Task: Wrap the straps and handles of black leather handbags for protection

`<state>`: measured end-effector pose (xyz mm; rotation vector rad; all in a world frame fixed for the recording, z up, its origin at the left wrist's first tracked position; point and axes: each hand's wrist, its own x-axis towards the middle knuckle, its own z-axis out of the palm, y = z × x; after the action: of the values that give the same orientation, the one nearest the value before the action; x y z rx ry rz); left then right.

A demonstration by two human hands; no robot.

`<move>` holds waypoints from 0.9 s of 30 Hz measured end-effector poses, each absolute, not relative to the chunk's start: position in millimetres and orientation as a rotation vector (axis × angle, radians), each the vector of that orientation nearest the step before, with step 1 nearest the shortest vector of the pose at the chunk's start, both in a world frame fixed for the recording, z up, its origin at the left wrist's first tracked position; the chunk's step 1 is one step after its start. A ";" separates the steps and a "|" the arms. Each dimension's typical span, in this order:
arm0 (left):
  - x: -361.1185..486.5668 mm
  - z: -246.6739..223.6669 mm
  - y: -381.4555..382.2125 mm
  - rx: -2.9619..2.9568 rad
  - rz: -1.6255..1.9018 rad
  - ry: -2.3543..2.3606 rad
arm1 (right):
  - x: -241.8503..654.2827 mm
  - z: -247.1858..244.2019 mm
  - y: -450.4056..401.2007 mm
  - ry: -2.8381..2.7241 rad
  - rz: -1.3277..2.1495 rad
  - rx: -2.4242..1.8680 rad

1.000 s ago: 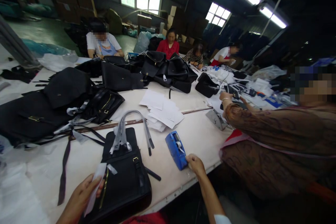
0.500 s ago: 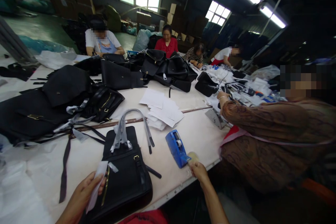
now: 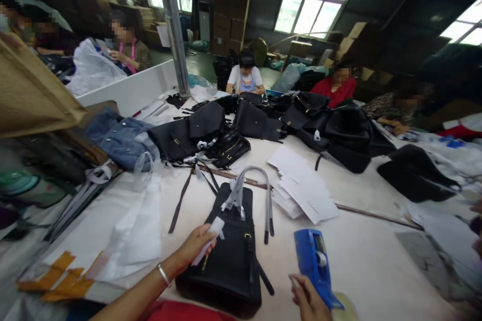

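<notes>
A black leather-look backpack [image 3: 235, 266] lies on the white table before me, its top away from me. Grey-white wrapping covers its looped handle [image 3: 263, 180]. Over the bag's left side, my left hand [image 3: 196, 245] is closed on a folded white paper strip [image 3: 208, 242], above a gold zip. My right hand [image 3: 308, 295] is at the bag's right, beside a blue tape dispenser [image 3: 313, 261]. Its thumb and fingertips are pinched together; a pale bit shows at the tips, too small to name. The dispenser's near end is partly behind this hand.
White paper sheets [image 3: 301, 180] lie piled beyond the dispenser. Black bags [image 3: 256, 120] are heaped across the table's far side. At left are a denim garment [image 3: 122, 138], clear plastic [image 3: 135, 215] and orange tape [image 3: 70, 276]. Several people sit around the tables.
My view has swung to the left. My right hand has come away from the dispenser's near end, toward the bag. The left hand still holds the paper strip over the bag.
</notes>
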<state>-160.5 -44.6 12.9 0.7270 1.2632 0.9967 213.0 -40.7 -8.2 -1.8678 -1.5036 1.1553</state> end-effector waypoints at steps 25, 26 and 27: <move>-181.8 10.1 -42.6 0.496 1.012 0.964 | -22.1 10.5 44.0 -1.659 1.810 -0.982; -185.1 10.0 -41.8 0.439 0.996 0.895 | -24.5 4.3 44.3 -1.574 1.879 -0.959; -188.6 9.0 -40.8 0.379 0.972 0.824 | -27.2 -1.4 44.0 -1.506 1.920 -0.944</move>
<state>-188.6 -40.8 9.0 0.3788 0.8236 0.9715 -27.2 44.0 -1.4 -0.9439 -1.5065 1.9202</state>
